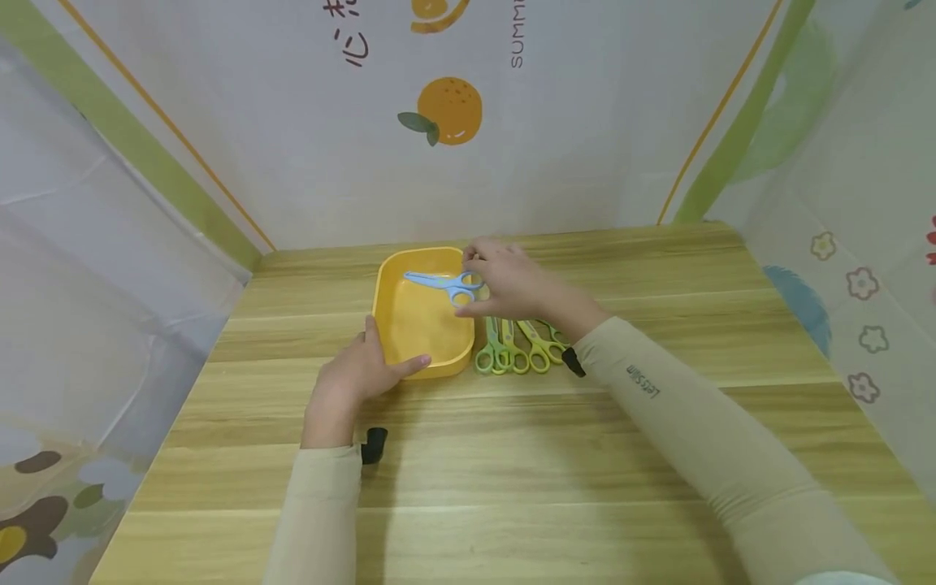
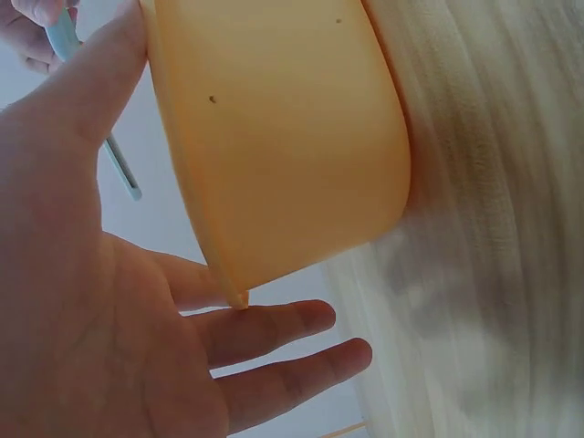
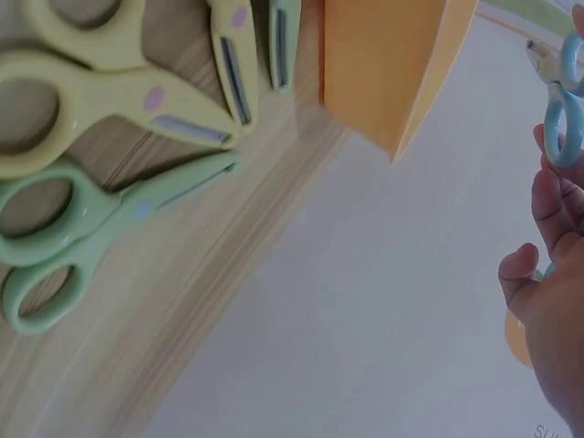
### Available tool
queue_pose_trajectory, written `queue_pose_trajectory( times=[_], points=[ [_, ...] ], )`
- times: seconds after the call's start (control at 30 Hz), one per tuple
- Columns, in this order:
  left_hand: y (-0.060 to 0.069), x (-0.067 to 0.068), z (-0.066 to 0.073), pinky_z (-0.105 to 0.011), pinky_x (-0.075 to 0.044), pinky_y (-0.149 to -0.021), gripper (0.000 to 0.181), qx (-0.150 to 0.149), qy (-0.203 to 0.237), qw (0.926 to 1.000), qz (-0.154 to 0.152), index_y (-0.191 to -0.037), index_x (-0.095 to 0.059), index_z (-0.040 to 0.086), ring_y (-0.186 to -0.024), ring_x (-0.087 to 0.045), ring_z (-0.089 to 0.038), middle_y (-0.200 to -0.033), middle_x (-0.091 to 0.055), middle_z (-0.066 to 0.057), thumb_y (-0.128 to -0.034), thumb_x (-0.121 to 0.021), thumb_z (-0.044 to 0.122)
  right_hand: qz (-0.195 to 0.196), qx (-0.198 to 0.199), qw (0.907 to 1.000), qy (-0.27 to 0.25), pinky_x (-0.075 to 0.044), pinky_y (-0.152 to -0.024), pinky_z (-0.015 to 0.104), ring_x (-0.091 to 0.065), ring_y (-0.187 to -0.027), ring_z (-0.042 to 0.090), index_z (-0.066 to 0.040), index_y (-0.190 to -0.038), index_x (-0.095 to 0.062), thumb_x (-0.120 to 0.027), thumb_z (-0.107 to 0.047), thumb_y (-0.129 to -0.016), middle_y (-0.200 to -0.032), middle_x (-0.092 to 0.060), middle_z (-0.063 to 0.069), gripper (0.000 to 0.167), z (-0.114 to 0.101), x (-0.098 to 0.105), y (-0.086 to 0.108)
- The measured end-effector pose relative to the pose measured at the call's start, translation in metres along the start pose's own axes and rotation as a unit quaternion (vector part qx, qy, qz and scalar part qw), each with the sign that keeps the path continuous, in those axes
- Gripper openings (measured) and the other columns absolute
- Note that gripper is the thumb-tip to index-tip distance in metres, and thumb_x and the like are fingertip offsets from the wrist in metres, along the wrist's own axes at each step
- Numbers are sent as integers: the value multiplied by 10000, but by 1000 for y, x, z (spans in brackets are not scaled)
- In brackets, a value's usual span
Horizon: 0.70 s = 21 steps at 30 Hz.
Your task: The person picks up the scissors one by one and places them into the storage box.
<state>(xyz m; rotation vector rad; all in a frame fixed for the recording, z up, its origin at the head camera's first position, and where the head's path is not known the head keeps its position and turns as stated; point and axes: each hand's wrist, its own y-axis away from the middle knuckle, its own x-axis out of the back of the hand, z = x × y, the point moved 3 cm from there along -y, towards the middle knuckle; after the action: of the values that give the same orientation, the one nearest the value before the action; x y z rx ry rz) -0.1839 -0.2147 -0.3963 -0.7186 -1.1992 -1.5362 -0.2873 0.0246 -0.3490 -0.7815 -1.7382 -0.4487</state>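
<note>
Blue scissors [image 1: 439, 283] [image 3: 563, 128] are pinched at the handles by my right hand [image 1: 508, 280] [image 3: 561, 310], their blades pointing left over the inside of a yellow tray [image 1: 420, 337] [image 2: 292, 146]. At the tray's near left corner is my left hand [image 1: 358, 370] [image 2: 137, 301], its thumb over the front rim and its fingers stretched out along the left side. Several green and yellow scissors [image 1: 539, 351] [image 3: 109, 219] lie side by side just right of the tray, partly under my right wrist.
The wooden table [image 1: 497, 479] extends toward me and to both sides. A white curtain [image 1: 570, 146] printed with oranges hangs behind its far edge. Flower-printed cloth [image 1: 863, 284] hangs on the right.
</note>
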Motion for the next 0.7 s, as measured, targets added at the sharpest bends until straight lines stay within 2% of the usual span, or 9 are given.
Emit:
queue_pose_trajectory(
  times=[0.23, 0.43, 0.57, 0.7],
  points=[
    [2, 3, 4, -676, -444, -1142, 1349, 111, -98, 9999, -82, -1658, 53, -107, -1503, -434, -534, -1711, -270, -323, -917, -502, 874, -107, 2, 9999, -56, -304, -1246, 545, -463, -1423, 273, -50, -1403, -644, -759, -594, -941, -1506, -489, 63, 723, -7, -6, -3],
    [4, 4, 3, -675, -443, -1143, 1327, 57, -60, 9999, -70, -1650, 62, -120, -1505, -428, -535, -1703, -276, -335, -938, -508, 844, -184, 120, 9998, 16, -347, -1209, 543, -505, -1350, 249, -30, -1354, -668, -759, -594, -942, -1448, -499, 37, 704, -12, -19, -3],
    [3, 1, 1, -672, -436, -1154, 1352, -6, 43, 10000, -69, -1647, 81, -120, -1510, -424, -532, -1706, -269, -339, -926, -543, 838, -267, 211, 9993, 138, -368, -1189, 546, -530, -1306, 231, -33, -1327, -676, -749, -593, -950, -1427, -504, 33, 679, -14, -29, -1],
    [0, -2, 0, -666, -463, -1125, 1357, -277, 324, 9990, 147, -1674, 33, -72, -1475, -484, -515, -1689, -339, -316, -891, -621, 823, -378, 223, 9988, 224, -381, -1156, 525, -544, -1304, 242, -33, -1323, -679, -742, -602, -951, -1424, -509, 30, 683, -16, -36, 0]
  ],
)
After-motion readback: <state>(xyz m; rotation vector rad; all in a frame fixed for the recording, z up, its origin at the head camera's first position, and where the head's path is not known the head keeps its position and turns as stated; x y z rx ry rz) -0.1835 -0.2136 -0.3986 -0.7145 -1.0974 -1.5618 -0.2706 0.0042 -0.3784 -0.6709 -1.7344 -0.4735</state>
